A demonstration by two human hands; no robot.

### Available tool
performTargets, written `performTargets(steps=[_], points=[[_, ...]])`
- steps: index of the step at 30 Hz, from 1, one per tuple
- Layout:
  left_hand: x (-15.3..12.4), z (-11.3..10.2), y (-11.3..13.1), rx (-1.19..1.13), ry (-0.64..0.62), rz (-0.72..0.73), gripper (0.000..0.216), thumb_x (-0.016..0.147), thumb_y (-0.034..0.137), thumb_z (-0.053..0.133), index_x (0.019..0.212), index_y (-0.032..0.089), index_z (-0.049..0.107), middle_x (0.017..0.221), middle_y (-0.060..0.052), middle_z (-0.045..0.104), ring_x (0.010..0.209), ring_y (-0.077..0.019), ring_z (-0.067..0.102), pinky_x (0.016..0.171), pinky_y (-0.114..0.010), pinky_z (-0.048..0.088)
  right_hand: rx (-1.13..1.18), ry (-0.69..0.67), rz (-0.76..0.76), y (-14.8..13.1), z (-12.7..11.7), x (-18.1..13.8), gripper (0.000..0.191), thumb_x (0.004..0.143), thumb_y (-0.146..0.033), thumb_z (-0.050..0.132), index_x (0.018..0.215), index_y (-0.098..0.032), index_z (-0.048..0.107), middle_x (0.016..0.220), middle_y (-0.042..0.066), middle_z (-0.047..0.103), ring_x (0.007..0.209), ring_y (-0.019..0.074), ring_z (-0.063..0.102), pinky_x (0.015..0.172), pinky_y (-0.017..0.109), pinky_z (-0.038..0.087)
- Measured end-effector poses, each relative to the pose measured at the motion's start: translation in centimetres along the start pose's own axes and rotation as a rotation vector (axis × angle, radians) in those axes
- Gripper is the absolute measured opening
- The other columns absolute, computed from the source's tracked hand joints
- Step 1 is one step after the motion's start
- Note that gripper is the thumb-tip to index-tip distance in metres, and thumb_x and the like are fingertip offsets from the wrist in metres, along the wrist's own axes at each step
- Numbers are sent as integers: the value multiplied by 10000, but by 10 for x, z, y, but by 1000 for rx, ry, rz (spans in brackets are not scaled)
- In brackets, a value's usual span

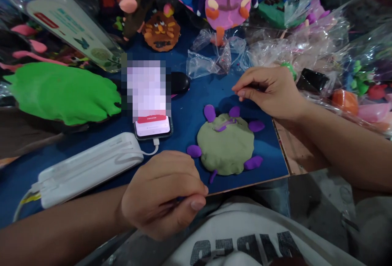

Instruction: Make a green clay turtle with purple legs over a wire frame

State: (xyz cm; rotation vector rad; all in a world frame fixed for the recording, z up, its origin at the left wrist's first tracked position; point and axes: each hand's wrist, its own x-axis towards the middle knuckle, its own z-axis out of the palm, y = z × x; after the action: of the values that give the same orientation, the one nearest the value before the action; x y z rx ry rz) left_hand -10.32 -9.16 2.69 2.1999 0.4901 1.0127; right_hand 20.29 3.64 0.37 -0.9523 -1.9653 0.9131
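A turtle-like clay figure [226,147] lies flat on a blue board, with a round grey-green body. Several purple clay pieces [256,126] stick out around its rim, and thin purple marks show near its top. My left hand [167,192] is closed in front of the figure's lower left, thumb pressed to the curled index finger; anything inside is hidden. Above the figure's upper right, my right hand [269,90] is pinched, its fingertips apart from the clay. Whatever they hold, if anything, is too small to make out.
A phone [153,129] is cabled to a white power bank [92,168] on the left. Beyond lie a green clay slab [64,92], a brown clay face [161,31] and a pink-and-purple figure [228,5]. Crumpled clear plastic [269,49] covers the back right.
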Motion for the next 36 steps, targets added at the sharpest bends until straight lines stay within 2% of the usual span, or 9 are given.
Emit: performTargets(steps=[4, 9, 16, 22, 25, 28, 31, 33, 36], points=[[0, 1, -1, -5, 25, 12, 45, 992, 187, 662, 964, 182, 696, 735, -26, 797, 599, -159, 741, 641, -298, 632, -26, -19, 0, 1, -1, 2, 74, 932, -284, 890, 958, -238, 838, 940, 29, 791, 806, 173, 703, 724, 333, 598], [1, 0, -4, -34, -5, 22, 21, 956, 168, 692, 970, 166, 707, 742, -38, 798, 609, -158, 735, 621, -300, 617, -22, -121, -69, 2, -1, 7, 179, 903, -414, 928, 872, -266, 833, 953, 24, 779, 845, 188, 701, 768, 356, 582], [-1, 1, -3, -35, -15, 7, 21, 971, 169, 684, 966, 169, 704, 753, -33, 800, 616, -154, 732, 617, -291, 599, -68, -226, -57, 2, 0, 5, 112, 947, -419, 879, 914, -312, 877, 1009, 11, 798, 933, 203, 735, 814, 356, 585], [-1, 1, -1, -64, 16, -50, 44, 991, 209, 682, 999, 198, 724, 763, -30, 790, 629, -153, 722, 623, -269, 590, -63, -246, -99, 7, -4, 8, 320, 1092, -490, 684, 968, -258, 866, 1078, 53, 836, 965, 197, 765, 793, 333, 606], [-4, 7, -2, -172, 107, -116, 189, 974, 253, 735, 1137, 160, 752, 860, -68, 783, 751, -166, 749, 681, -254, 609, -109, -78, -219, 4, -7, 7, 350, 1138, -465, 598, 1090, -234, 856, 1107, 77, 829, 928, 185, 759, 790, 335, 608], [-10, 15, -2, -231, 200, -281, 365, 996, 177, 728, 1361, 181, 723, 1028, -82, 796, 910, -161, 769, 801, -240, 631, -284, 68, -490, -20, -6, -3, 287, 1095, -412, 693, 1233, -193, 818, 1172, 117, 787, 1009, 218, 755, 872, 370, 623], [-13, 20, -3, -319, 152, -366, 426, 1039, 247, 772, 1458, 241, 695, 1046, -55, 822, 859, -133, 764, 797, -217, 626, -479, -93, -839, -60, 2, -23, 416, 1016, -368, 828, 1331, -107, 753, 1111, 118, 775, 986, 225, 755, 831, 379, 613], [-11, 20, -3, -405, 76, -346, 405, 1045, 401, 782, 1412, 239, 727, 958, -39, 817, 754, -114, 727, 726, -197, 606, -481, -221, -894, -83, 11, -36, 377, 998, -270, 845, 1301, -66, 753, 1037, 87, 776, 870, 187, 736, 754, 365, 599], [-7, 19, -2, -463, -6, -337, 372, 1063, 507, 723, 1282, 211, 780, 861, -30, 782, 657, -88, 663, 613, -157, 545, -495, -234, -887, -96, 25, -48, 218, 1031, -220, 786, 1208, -92, 790, 951, 56, 760, 779, 154, 699, 680, 339, 569]])
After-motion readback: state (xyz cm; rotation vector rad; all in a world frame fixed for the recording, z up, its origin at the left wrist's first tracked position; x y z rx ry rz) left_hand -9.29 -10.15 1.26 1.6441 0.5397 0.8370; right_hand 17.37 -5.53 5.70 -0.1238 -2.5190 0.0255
